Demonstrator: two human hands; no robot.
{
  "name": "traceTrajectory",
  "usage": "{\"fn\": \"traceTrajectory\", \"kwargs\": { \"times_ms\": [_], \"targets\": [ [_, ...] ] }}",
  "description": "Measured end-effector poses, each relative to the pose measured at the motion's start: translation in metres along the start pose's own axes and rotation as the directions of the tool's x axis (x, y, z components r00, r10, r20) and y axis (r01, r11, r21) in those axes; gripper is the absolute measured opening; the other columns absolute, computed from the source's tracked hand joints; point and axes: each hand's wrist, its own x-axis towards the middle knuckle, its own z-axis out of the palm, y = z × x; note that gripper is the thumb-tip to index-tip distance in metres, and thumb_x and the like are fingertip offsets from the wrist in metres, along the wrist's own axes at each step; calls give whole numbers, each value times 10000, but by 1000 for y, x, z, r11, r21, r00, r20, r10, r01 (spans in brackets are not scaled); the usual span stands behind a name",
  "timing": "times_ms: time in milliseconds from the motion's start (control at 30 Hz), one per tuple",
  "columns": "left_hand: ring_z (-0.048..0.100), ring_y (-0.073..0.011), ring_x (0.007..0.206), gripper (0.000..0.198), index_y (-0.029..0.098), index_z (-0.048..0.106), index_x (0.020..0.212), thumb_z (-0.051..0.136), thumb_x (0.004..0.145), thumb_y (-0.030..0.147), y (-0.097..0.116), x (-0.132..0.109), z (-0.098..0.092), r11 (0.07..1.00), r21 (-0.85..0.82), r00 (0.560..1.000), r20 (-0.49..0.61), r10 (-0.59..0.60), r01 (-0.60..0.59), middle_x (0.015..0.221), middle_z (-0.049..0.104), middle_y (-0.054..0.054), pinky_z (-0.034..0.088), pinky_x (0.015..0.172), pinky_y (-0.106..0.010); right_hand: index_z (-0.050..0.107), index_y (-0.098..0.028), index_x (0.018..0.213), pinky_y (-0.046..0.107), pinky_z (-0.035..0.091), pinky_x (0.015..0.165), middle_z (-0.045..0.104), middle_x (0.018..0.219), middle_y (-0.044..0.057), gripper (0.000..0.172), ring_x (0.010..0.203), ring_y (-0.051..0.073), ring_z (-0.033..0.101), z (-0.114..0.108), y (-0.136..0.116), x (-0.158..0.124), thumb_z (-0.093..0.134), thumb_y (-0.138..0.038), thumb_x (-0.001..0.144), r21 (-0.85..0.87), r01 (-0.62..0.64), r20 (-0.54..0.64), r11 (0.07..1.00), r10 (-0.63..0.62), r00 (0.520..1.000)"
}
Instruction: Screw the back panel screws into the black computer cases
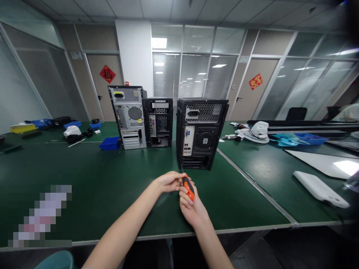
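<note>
My right hand (pixel 191 208) grips an orange-and-black screwdriver (pixel 188 187) by its handle, the thin shaft pointing up toward the black computer tower (pixel 201 131) just beyond it. My left hand (pixel 167 182) comes in from the left and its fingertips pinch the top of the handle. Both hands hover over the green table (pixel 92 186), close to the tower's lower rear panel. The tower stands upright with its back, ports and fan grille facing me.
Two more towers, one silver-backed (pixel 129 116) and one black (pixel 158 121), stand behind on the left. Blue bins (pixel 110 143), cables and tools lie at the far left. A white fan part (pixel 256 132), blue trays (pixel 308 139) and a white flat device (pixel 319 188) occupy the right table.
</note>
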Motion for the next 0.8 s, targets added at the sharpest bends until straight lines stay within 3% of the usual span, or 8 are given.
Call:
{"fn": "traceTrajectory", "kwargs": {
  "times_ms": [133, 433, 633, 800],
  "targets": [
    [647, -155, 766, 239, 23, 611, 912, 485, 862, 219, -1, 3, -4, 998, -56, 996, 85, 8, -3, 856, 673, -157, 472, 772, -264, 483, -178, 796, 82, 209, 302, 397, 567, -74, 223, 333, -13, 257, 1, 6, 2, 332, -279, 926, 79, 51, 20, 996, -53, 998],
    [651, -179, 827, 229, 12, 589, 928, 498, 842, 204, -3, 5, -9, 993, -114, 990, 143, 4, 13, 930, 666, -188, 432, 857, -294, 478, -200, 816, 59, 253, 312, 408, 600, -82, 108, 348, -24, 307, -4, 14, 4, 407, -193, 896, 174, 122, 101, 977, -141, 985],
    [628, -199, 937, 236, 3, 576, 929, 456, 853, 192, -3, 5, -8, 990, -143, 988, 155, 4, 18, 952, 661, -199, 383, 932, -323, 485, -212, 828, 38, 276, 331, 437, 618, -87, 128, 351, -42, 337, -2, 19, 4, 404, -131, 885, 274, 124, 130, 954, -165, 978],
    [635, -198, 906, 205, 18, 585, 921, 480, 839, 175, -3, 4, -7, 990, -140, 990, 142, 15, 5, 949, 663, -176, 414, 892, -322, 484, -220, 825, 27, 289, 350, 447, 634, -87, 156, 366, -50, 365, -2, 23, 5, 402, -96, 873, 373, 130, 176, 919, -208, 962]
  ]
}}
